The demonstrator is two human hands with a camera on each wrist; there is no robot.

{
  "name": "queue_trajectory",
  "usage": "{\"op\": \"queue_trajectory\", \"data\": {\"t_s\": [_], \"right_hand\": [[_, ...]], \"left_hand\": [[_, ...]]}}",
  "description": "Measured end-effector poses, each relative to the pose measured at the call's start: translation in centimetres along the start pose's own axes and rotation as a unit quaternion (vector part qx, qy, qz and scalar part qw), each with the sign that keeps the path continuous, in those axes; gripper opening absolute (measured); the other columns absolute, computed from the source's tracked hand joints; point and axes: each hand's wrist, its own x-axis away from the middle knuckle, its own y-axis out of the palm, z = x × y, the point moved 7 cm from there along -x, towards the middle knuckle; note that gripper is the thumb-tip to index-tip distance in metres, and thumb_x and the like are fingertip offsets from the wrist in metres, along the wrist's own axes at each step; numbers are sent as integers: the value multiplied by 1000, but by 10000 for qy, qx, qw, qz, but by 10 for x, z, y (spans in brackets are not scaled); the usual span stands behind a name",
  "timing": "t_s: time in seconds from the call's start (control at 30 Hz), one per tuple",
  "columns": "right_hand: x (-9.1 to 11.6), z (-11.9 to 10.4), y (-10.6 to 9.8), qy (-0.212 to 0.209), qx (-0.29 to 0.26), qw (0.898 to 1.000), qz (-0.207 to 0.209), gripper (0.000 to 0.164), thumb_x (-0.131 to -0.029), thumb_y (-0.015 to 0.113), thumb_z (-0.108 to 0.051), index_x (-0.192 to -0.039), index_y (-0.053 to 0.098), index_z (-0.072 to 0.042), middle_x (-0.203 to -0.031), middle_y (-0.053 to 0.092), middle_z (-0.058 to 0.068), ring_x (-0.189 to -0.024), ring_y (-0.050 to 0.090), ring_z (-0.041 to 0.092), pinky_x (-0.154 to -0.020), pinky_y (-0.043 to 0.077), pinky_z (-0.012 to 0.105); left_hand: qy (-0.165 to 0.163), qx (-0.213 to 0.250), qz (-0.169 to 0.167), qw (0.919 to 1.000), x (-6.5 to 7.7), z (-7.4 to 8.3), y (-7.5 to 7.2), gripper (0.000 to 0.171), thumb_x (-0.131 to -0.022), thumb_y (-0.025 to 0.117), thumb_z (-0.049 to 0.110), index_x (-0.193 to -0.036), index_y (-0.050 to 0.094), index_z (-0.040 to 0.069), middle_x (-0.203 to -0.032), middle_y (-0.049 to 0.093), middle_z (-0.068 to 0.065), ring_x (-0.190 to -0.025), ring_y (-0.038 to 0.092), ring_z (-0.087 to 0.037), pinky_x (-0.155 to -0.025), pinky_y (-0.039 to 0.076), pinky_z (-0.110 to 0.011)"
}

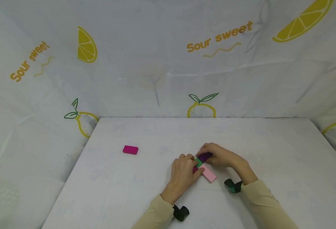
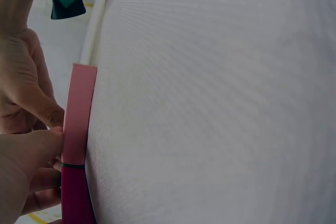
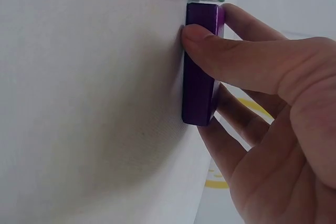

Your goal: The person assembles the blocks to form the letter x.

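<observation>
Several rectangular blocks lie together on the table under both hands. My right hand (image 1: 217, 156) pinches a dark purple block (image 3: 199, 77), its thumb along one side and fingers on the other. One end of that block meets a green block (image 1: 199, 163). A light pink block (image 1: 209, 173) extends from the green one toward the near right. My left hand (image 1: 183, 168) grips a magenta block (image 2: 76, 195) on the opposite side, largely hidden under the hand in the head view. The left thumb tip reaches the pink block's edge.
Another magenta block (image 1: 130, 149) lies apart on the white table (image 1: 113, 190), to the left. Dark wrist-camera mounts (image 1: 181, 213) hang by both wrists. A white cloth with lemon prints (image 1: 145, 63) rises behind the table.
</observation>
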Motion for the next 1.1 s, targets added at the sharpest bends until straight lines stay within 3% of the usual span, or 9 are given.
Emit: {"op": "queue_trajectory", "data": {"t_s": [0.43, 0.7, 1.1], "right_hand": [[-1, 0, 4, -47, 121, 9999, -76, 31, -88, 66, 9, -113, 75, -8, -113, 69, 8, -108, 62, 25, -94, 54, 41], [1, 1, 5, 338, 212, 9991, -127, 33, -90, 63, 9, -114, 74, -11, -115, 67, 4, -113, 57, 25, -98, 50, 44], [1, -3, 5, 406, 226, 9988, -143, 35, -89, 61, 11, -115, 74, -8, -116, 67, 7, -113, 58, 27, -99, 51, 47]], "left_hand": [[-9, -47, -48, 10000, 0, 0, 1, 24, -80, 85, 45, -89, 84, 23, -93, 76, 6, -71, 57, -11, -55, 36, -18], [-27, -39, -14, 10000, 0, 0, 0, 24, -81, 85, 45, -87, 84, 22, -91, 76, 6, -69, 54, -11, -54, 32, -18], [-16, -60, -6, 10000, -1, 0, 0, 23, -81, 84, 45, -88, 84, 23, -91, 76, 6, -69, 54, -11, -55, 33, -18]]}}
